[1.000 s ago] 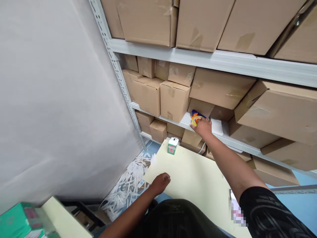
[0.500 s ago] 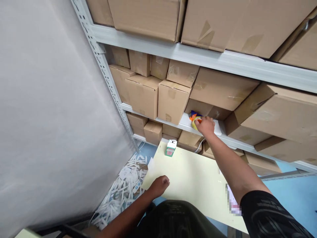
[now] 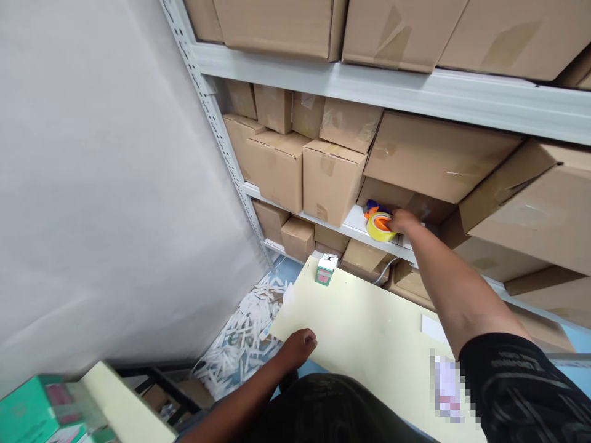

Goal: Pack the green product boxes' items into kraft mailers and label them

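Note:
On the middle shelf, my right hand (image 3: 405, 221) is closed at the right side of a tape dispenser (image 3: 372, 212). Its body shows blue and orange, and it carries a roll of yellow tape (image 3: 379, 235). Some of my right fingertips are hidden by the roll. My left hand (image 3: 300, 346) hovers over the near left edge of the pale yellow table (image 3: 364, 320). Its fingers are curled in, with nothing visible in them. At the table's far left corner stands a small green and white box (image 3: 325, 269).
Cardboard boxes (image 3: 330, 178) fill the grey metal rack (image 3: 378, 92) ahead. White strips (image 3: 244, 332) litter the floor beside the wall on the left. A pixelated sheet (image 3: 447, 387) lies on the table's right side. A green box (image 3: 34, 409) is at lower left.
My right hand has shifted a little right along the tape dispenser, so more of the yellow roll shows. My left hand stays curled. The view has turned, bringing the green box in at lower left.

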Motion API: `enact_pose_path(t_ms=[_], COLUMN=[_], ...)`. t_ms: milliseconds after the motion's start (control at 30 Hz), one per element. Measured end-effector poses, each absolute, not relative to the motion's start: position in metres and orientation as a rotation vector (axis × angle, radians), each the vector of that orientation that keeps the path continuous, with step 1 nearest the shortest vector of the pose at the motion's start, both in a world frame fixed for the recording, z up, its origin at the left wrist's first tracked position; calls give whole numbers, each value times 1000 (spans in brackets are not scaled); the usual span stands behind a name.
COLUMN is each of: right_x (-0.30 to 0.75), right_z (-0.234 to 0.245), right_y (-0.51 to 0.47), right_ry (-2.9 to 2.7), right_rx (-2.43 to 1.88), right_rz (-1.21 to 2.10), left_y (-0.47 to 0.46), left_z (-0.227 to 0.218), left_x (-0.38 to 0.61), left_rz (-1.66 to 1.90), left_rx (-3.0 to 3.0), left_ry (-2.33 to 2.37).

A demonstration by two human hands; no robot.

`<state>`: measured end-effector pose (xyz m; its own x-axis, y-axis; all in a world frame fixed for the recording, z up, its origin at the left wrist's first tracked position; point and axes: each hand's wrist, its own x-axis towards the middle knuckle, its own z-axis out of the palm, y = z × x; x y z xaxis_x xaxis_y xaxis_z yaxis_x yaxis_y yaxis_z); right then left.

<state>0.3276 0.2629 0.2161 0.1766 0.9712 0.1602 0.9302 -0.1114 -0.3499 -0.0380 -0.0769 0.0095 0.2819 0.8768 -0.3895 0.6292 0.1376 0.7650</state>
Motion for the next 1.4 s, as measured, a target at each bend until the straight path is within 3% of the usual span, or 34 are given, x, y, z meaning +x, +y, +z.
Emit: enact_pose_path(t_ms=[167, 433, 567, 733, 1000, 1167, 1400], right_x=[316, 334, 345, 352, 358, 362, 373], right_z=[239, 252, 208, 111, -16, -49, -54], right_y=[236, 105, 19, -72, -131, -135, -145], right_ry=[-1914, -1812, -1675, -1507, -1267, -1245, -1255], right_rx=[-2363, -2283, -2377, -2632, -2788, -2755, -2687], right_rz=[101, 39, 151, 379, 736, 869, 989], left_y=[-83, -65, -51, -40, -48, -59, -66], left_z=[12, 8, 3, -2, -7, -6, -8], left_x=[-35, -36, -32, -24, -14, -17, -27], left_rz=[262, 278, 251, 197, 60, 47, 81], left_rx=[1616, 1668, 1717, 1734, 1787, 1804, 1770], left_ry=[1444, 1349, 1273, 1204, 1183, 1209, 1289])
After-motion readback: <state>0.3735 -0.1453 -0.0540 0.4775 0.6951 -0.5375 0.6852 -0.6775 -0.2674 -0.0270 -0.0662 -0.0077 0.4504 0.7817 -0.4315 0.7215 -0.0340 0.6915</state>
